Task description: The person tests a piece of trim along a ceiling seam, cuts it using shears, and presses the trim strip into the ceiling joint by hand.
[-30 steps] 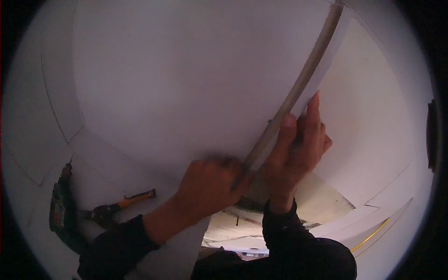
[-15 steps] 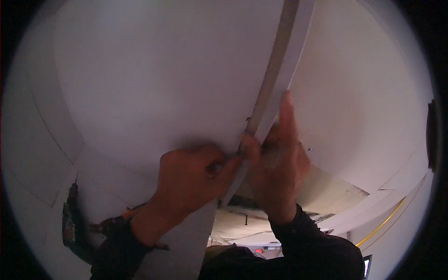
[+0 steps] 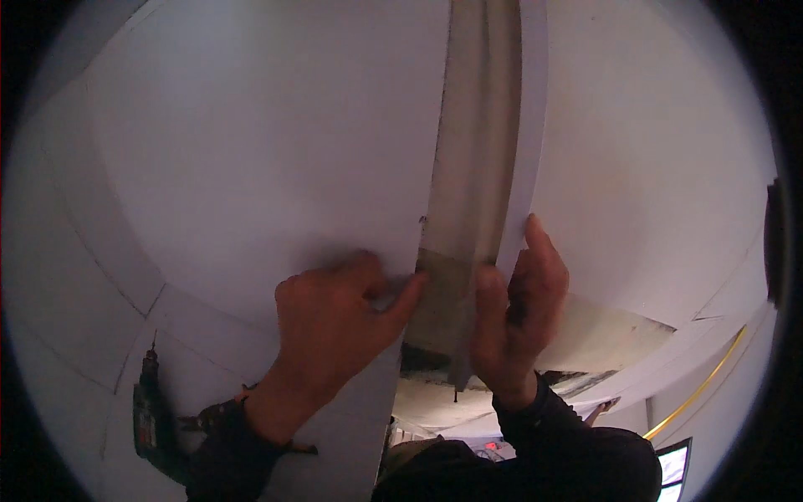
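My left hand (image 3: 326, 322) rests on a broad white panel (image 3: 276, 151), its fingers bent and its thumb stretched apart to the panel's right edge. Nothing shows between that thumb and the fingers. To the right runs a long gap with a dull brownish surface (image 3: 468, 151) inside. Along the gap's far side stands a narrow white edge strip (image 3: 532, 100), joined to the white panel (image 3: 644, 167) on the right. My right hand (image 3: 527, 314) pinches this strip near its lower end, thumb on the gap side, fingers on the outer side.
A dark power drill (image 3: 155, 427) with a thin bit lies at lower left. Beside it another hand tool (image 3: 199, 421) is partly hidden by my sleeve. At lower right are a yellow line (image 3: 698, 383) and a lit screen (image 3: 673, 468).
The gap between the panels has widened a lot. My right hand and the edge strip have moved right, away from my left thumb. My left hand has shifted only slightly left.
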The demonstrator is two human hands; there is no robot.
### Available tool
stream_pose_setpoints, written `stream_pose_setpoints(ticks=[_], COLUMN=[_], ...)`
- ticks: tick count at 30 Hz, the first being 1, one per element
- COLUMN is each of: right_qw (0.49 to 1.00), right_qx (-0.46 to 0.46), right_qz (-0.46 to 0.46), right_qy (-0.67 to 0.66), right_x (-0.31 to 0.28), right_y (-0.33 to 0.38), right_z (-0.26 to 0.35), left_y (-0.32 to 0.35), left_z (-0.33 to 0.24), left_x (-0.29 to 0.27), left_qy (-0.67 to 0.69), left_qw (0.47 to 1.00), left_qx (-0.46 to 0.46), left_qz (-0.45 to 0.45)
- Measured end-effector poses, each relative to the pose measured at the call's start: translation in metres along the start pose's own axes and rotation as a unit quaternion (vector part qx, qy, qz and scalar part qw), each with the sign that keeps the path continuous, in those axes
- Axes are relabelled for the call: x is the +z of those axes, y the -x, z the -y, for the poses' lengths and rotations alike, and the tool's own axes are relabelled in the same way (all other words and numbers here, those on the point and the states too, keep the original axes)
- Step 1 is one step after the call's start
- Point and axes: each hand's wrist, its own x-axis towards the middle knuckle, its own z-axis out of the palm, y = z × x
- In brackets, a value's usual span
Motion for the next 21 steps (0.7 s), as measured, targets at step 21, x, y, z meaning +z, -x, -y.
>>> stream_pose_setpoints(ticks=[21], right_qw=[0.977], right_qx=[0.120], right_qz=[0.175], right_qy=[0.022], right_x=[-0.042], right_y=[0.163], right_z=[-0.012], left_y=[-0.001], left_z=[-0.006], left_x=[0.020], left_qy=[0.036], left_qw=[0.998], left_qx=[0.040], left_qz=[-0.028])
